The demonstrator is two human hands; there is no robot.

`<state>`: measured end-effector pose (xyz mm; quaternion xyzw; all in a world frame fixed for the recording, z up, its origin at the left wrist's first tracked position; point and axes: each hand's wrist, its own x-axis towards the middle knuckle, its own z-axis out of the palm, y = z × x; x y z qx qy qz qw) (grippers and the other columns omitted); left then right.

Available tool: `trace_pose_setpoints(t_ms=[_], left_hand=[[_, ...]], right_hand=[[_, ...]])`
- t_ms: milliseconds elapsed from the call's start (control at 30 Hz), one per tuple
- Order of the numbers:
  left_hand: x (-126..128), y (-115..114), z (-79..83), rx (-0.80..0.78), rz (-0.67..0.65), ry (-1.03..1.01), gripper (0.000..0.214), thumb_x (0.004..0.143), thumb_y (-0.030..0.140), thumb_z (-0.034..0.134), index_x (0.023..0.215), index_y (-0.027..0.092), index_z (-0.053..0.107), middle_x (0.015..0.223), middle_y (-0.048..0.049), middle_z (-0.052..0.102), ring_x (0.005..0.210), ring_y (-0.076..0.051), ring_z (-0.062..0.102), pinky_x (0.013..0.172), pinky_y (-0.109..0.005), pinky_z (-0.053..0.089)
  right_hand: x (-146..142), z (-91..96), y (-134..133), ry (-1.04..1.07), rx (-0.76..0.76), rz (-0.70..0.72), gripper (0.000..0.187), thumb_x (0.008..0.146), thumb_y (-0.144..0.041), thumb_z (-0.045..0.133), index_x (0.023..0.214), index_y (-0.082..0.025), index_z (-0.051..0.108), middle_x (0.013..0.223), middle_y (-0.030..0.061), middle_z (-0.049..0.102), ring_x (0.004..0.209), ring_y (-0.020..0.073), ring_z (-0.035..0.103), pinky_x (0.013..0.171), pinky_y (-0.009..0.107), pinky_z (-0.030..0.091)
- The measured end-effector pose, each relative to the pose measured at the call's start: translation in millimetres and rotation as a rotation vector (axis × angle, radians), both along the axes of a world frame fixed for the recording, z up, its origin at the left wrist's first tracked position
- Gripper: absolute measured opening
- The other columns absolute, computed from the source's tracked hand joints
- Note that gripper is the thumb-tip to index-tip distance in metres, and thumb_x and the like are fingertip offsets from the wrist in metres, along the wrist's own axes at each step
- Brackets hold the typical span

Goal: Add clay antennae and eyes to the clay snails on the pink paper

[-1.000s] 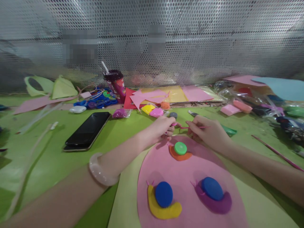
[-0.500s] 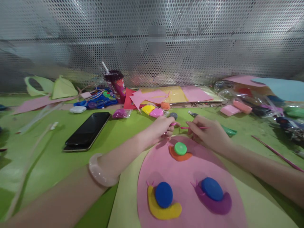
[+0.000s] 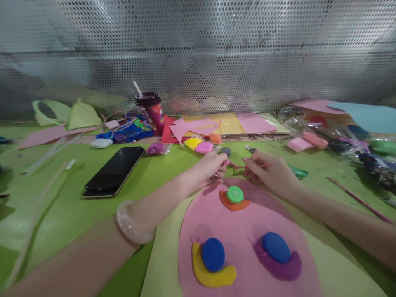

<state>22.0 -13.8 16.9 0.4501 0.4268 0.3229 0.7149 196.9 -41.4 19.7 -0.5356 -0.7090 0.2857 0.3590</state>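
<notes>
Pinched in the fingers of my left hand [image 3: 213,167] is a small piece of pink modelling clay [image 3: 226,162]. My right hand [image 3: 269,169] is closed on a thin pink stick [image 3: 241,167], its tip pointing left, close to the clay. Below the hands lies a rounded pink paper sheet [image 3: 241,222] on a larger pale yellow sheet [image 3: 163,247]. It bears three clay snails with round caps as shells: an orange snail [image 3: 233,205] with a green cap, a yellow snail [image 3: 213,280] and a purple snail [image 3: 284,268] with blue caps.
A phone [image 3: 114,171] and a white earbud case [image 3: 101,143] lie left. Behind stand a drink cup [image 3: 151,111] with a straw, blue scissors [image 3: 130,134] and clay packs [image 3: 194,143]. A cutter blade [image 3: 250,148] lies ahead; another thin stick [image 3: 355,196] lies right.
Both hands keep nearly the same pose and place, still holding the pink clay and the thin stick. The view has shifted very slightly.
</notes>
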Motion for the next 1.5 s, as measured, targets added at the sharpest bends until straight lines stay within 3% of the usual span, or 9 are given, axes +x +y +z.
trace_pose_setpoints(t_ms=[233, 1500], left_hand=[[0.1, -0.5, 1.3, 0.003, -0.006, 0.015, 0.01, 0.078, 0.018, 0.044, 0.074, 0.016, 0.053, 0.047, 0.0101, 0.02, 0.036, -0.004, 0.018, 0.035, -0.018, 0.019], [0.5, -2.4, 3.5, -0.027, 0.062, -0.026, 0.01, 0.075, 0.016, 0.044, 0.073, 0.015, 0.054, 0.046, 0.0101, 0.022, 0.035, -0.004, 0.016, 0.036, -0.02, 0.016]], right_hand=[[0.6, -1.1, 0.1, -0.021, 0.026, 0.006, 0.037, 0.082, -0.052, 0.051, 0.064, -0.02, 0.05, 0.057, 0.001, 0.064, 0.042, 0.0105, 0.054, 0.04, 0.022, 0.043], [0.5, -1.0, -1.2, -0.099, 0.101, 0.007, 0.032, 0.085, -0.046, 0.05, 0.065, -0.022, 0.05, 0.055, -0.0007, 0.062, 0.043, 0.0126, 0.056, 0.045, 0.025, 0.043]])
